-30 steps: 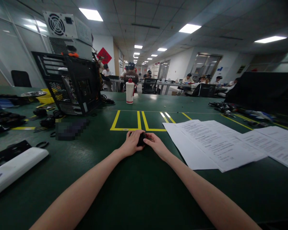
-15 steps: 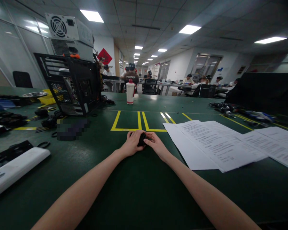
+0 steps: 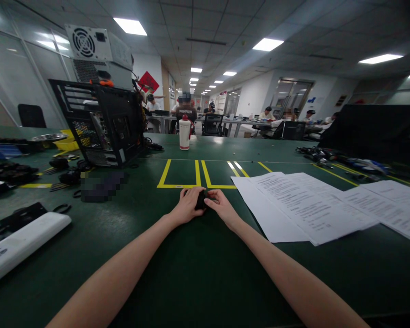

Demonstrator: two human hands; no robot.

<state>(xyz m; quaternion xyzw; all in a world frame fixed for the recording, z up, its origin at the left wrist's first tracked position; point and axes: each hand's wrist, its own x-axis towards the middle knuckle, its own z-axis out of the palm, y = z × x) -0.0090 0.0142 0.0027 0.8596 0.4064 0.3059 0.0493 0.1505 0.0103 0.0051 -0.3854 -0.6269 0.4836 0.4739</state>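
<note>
A small black object [image 3: 201, 200], rounded and partly covered by fingers, sits between my two hands over the green table [image 3: 191, 273]. My left hand [image 3: 189, 205] wraps round its left side with the fingers over the top. From the right, my right hand [image 3: 222, 206] pinches its edge with thumb and fingertips. What kind of thing it is cannot be made out. Just beyond the hands, yellow tape [image 3: 181, 186] marks out boxes on the table. Printed paper sheets [image 3: 294, 209] lie to the right of my right hand.
An open black computer case [image 3: 119, 123] carries a power supply [image 3: 89, 43] at the left. A white bottle [image 3: 184, 134] with a red lid stands ahead. A long white object [image 3: 27, 246] and black parts [image 3: 23, 218] lie at left. Cables [image 3: 317, 155] lie at far right; people sit beyond.
Both hands keep their hold on the black object, almost in the same place. The view has shifted very slightly.
</note>
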